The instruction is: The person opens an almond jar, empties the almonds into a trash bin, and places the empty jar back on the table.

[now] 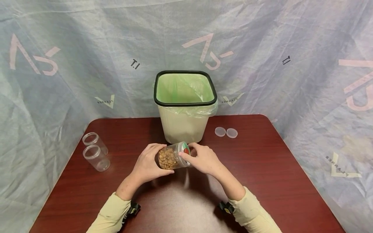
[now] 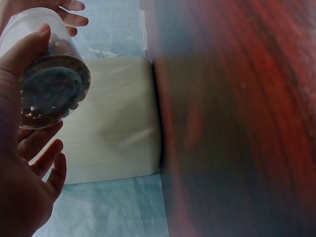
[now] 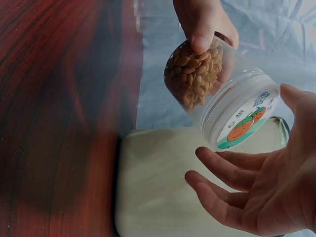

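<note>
A clear plastic jar (image 1: pixel 167 158) part-filled with brown, almond-like pieces is held tilted above the table, its lidded end toward the right. My left hand (image 1: pixel 147 163) grips the jar's body near the base, thumb on one side and fingers on the other. On the jar's end sits a lid (image 3: pixel 247 118) with an orange and green picture and some writing. My right hand (image 1: pixel 204 158) has its thumb and fingers at opposite edges of this lid, the other fingers spread. In the left wrist view the jar's round base (image 2: pixel 54 89) faces the camera.
Just behind the hands stands a cream bin (image 1: pixel 185 124) with a black rim and green liner. Two uncovered clear jars (image 1: pixel 97 158) stand at the left table edge. Two translucent lids (image 1: pixel 226 132) lie right of the bin. Hanging cloth (image 1: pixel 116 48) encloses the red-brown table (image 1: pixel 262 181).
</note>
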